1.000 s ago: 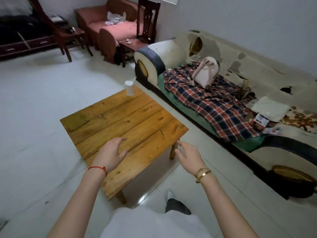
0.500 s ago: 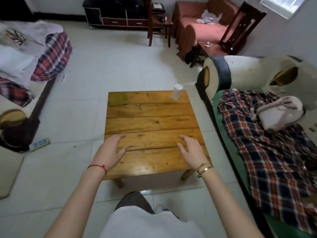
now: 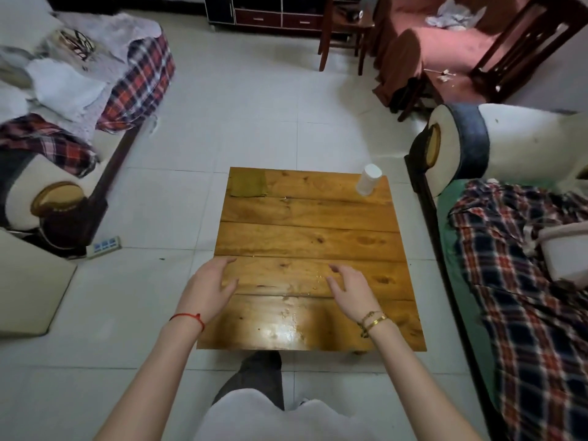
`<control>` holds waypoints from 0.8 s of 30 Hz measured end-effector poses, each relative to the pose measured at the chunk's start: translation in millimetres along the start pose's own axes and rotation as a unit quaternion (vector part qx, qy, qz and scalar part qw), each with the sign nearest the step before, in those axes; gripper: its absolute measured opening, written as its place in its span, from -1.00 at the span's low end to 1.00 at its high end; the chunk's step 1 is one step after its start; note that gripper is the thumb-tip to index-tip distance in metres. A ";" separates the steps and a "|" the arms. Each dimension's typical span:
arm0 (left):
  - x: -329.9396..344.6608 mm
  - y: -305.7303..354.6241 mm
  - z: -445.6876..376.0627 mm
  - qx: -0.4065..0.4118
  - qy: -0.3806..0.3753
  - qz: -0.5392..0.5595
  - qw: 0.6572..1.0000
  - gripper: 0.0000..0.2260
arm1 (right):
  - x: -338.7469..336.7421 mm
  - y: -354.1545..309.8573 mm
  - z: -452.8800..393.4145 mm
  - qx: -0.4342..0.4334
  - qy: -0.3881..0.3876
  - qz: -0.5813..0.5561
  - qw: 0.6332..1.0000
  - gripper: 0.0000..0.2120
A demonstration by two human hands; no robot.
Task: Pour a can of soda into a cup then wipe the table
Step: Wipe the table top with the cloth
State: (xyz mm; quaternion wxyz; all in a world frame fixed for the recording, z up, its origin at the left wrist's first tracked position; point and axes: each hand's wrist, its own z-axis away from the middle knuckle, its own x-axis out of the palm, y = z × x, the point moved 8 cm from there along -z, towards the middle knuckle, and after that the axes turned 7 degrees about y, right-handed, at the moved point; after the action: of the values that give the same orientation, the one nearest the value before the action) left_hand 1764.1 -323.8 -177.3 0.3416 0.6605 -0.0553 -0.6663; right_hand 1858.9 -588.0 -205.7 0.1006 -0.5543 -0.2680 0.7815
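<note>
Cup [image 3: 368, 183] is standing at the table's [image 3: 305, 237] far right corner, well apart from my hands. I am holding my left hand [image 3: 208, 289] and right hand [image 3: 351, 289] spread and empty over the near planks.

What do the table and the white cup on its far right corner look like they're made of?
The table looks like solid wood planks: visible grain, knots and seams between boards, with a glossy varnish reflecting light near the front edge. The cup looks like thin white paper or plastic, matte and opaque; which one cannot be told from here.
</note>
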 end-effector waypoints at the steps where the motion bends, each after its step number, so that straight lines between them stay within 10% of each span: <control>1: -2.1 -1.8 -14.6 -0.005 0.003 0.009 1.000 -0.60 | -2.7 -5.9 -17.3 -0.001 0.006 -0.010 1.000 -0.60; 10: -18.0 -50.0 -196.8 -0.100 0.047 0.124 0.986 -0.73 | -9.5 -70.7 -213.3 0.082 0.057 -0.148 0.984 -0.73; 24: 127.8 -168.3 -422.5 -0.217 0.044 0.145 0.964 -0.74 | 176.5 -40.4 -451.7 0.188 -0.029 -0.121 0.974 -0.70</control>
State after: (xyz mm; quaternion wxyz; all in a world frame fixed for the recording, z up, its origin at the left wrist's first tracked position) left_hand 2101.2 -103.8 -424.5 0.5718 0.5845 0.0105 -0.5756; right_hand 2204.5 -335.3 -437.0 0.2891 -0.4660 -0.1840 0.8157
